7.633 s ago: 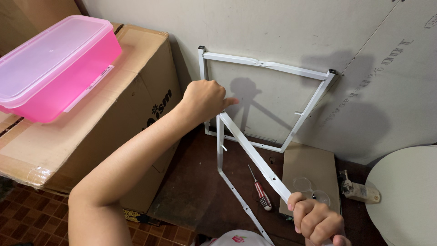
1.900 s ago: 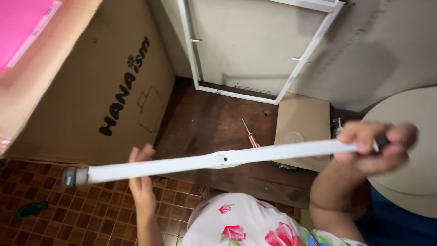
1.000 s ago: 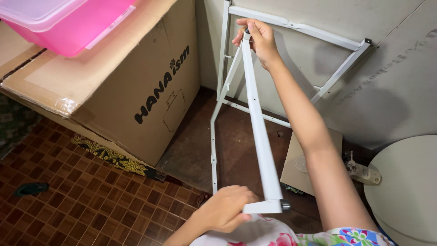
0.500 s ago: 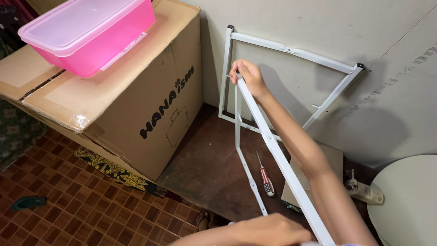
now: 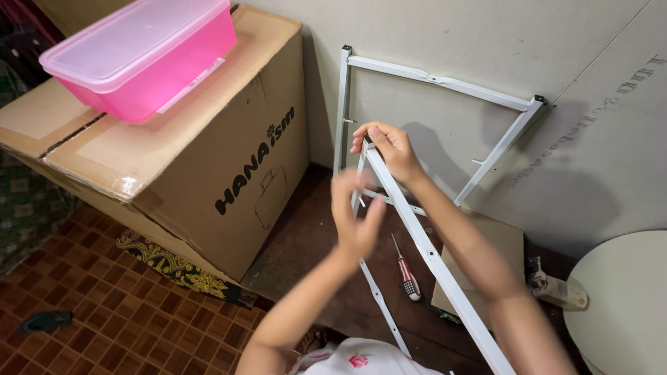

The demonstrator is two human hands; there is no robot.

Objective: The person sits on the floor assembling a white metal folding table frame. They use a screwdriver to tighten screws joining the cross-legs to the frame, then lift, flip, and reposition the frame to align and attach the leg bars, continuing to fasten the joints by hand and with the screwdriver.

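Right hand: fingers closed round the top end of a white metal bar
Left hand: open, blurred, holding nothing, just beside the bar
Bar: slants up to the white frame leaning against the wall
Screwdriver: lies on the floor under the bar

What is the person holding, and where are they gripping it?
The right hand grips the top end of a white metal bar. The left hand is open, holding nothing.

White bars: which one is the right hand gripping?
The loose diagonal white bar, gripped at its top end by the right hand. The other bars form the frame leaning against the wall.
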